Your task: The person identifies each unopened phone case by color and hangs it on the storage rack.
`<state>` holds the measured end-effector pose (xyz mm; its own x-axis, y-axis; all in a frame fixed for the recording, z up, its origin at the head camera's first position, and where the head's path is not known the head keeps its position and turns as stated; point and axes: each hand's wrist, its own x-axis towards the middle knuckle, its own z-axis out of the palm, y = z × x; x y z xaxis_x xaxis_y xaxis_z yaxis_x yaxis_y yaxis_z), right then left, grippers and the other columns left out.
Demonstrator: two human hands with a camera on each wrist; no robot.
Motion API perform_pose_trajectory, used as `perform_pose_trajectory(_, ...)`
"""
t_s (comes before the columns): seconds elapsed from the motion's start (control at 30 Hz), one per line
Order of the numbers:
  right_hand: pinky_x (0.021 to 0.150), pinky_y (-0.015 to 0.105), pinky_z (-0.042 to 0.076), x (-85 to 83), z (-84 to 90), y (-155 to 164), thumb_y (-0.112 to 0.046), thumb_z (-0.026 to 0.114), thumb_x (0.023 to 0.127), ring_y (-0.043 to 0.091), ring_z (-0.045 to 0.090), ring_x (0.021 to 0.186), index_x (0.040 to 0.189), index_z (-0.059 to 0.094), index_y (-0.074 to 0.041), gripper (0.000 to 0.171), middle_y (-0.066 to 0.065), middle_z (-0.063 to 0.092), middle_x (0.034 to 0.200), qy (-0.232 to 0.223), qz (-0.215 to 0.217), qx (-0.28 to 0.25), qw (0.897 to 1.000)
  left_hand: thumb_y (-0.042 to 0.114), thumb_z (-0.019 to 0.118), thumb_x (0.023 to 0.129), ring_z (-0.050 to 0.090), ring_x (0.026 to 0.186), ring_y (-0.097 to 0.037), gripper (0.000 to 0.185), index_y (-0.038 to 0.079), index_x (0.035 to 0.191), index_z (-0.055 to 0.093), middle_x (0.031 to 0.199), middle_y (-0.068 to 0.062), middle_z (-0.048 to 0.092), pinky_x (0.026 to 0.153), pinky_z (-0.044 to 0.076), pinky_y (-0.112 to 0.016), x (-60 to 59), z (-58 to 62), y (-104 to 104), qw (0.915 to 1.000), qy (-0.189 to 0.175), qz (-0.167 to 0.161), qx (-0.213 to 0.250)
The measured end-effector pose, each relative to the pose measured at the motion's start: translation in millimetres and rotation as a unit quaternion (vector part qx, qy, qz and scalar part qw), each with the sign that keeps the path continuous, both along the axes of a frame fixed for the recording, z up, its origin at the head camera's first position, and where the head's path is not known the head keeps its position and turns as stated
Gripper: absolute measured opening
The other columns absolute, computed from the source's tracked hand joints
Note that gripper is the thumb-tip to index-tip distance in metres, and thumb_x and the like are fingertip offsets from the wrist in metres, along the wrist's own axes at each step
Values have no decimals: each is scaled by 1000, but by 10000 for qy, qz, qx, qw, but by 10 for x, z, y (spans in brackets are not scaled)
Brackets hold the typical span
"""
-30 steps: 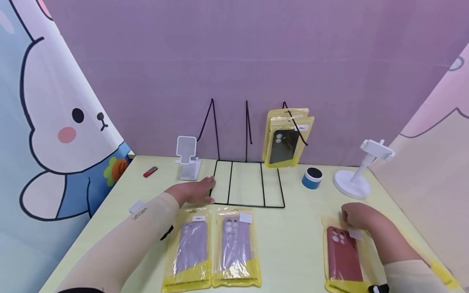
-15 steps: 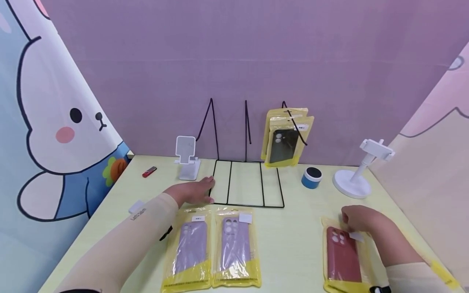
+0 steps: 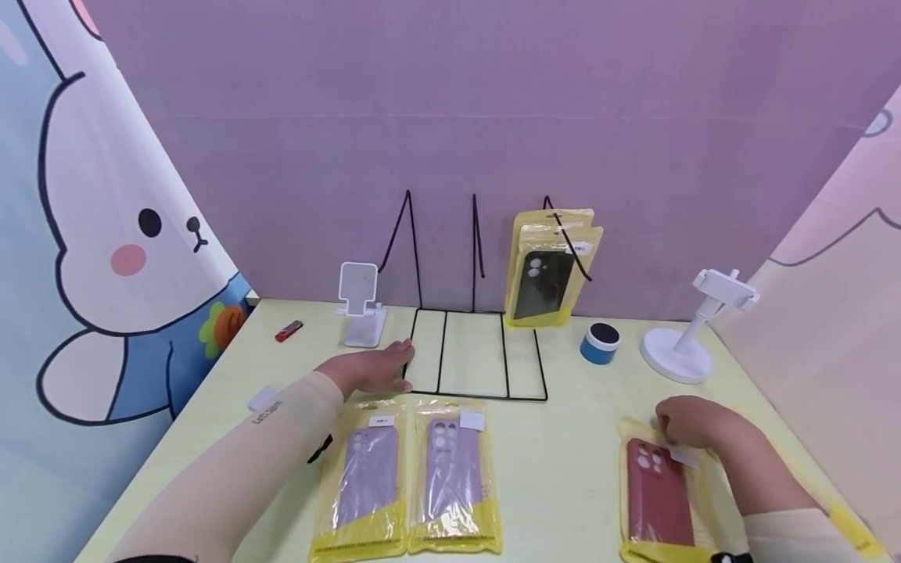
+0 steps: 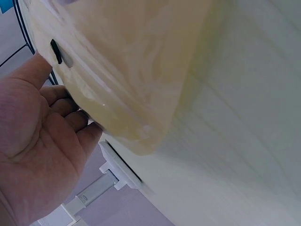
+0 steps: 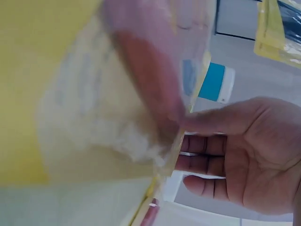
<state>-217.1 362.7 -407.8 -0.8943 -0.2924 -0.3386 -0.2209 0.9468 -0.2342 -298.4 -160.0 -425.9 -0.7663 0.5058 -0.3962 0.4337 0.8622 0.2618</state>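
Observation:
My right hand [image 3: 693, 421] pinches the top edge of a bagged red phone case [image 3: 660, 496] at the table's right. In the right wrist view the thumb lies on one side of the clear-and-yellow bag [image 5: 70, 117], with the fingers at the other. My left hand [image 3: 373, 369] is at the left side of a black wire display rack [image 3: 486, 396], its fingers extended in the head view. Two bagged purple phone cases [image 3: 368, 477] lie side by side below it. On the rack's right hook hang bags, a black phone case [image 3: 543, 285] in front.
A white phone stand [image 3: 362, 305] is left of the rack, near a red USB stick [image 3: 288, 331]. Right of the rack are a blue-and-white round speaker [image 3: 600, 344] and a white round-based phone holder [image 3: 677, 354]. More yellow packaging [image 3: 855, 532] lies beyond the right forearm.
The front bag on the right hook has swung slightly, its lower edge now sitting a bit lower. Both hands stay almost where they were.

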Motion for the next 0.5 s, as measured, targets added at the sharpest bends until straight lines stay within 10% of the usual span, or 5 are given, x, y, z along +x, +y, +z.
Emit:
perform_pose_trajectory(0.27,60,30,39,-1,198,-157,-7,62,86,17,48,71,89,56,-11,8,1,50,75,84,-166,-554,9983,47,52,99,1,152,-33,85,6,158,7,165,-15,-2,124,10,-47,2,-20,-7,10000,-43,49,24)
perform_pose_trajectory(0.5,64,25,45,-34,403,-383,-13,68,90,11,51,73,92,65,-15,4,-7,57,77,1247,516,-791,9877,48,50,99,1,152,-32,84,7,158,7,165,-14,-2,124,11,-46,-12,-37,-6,10000,37,18,-16)
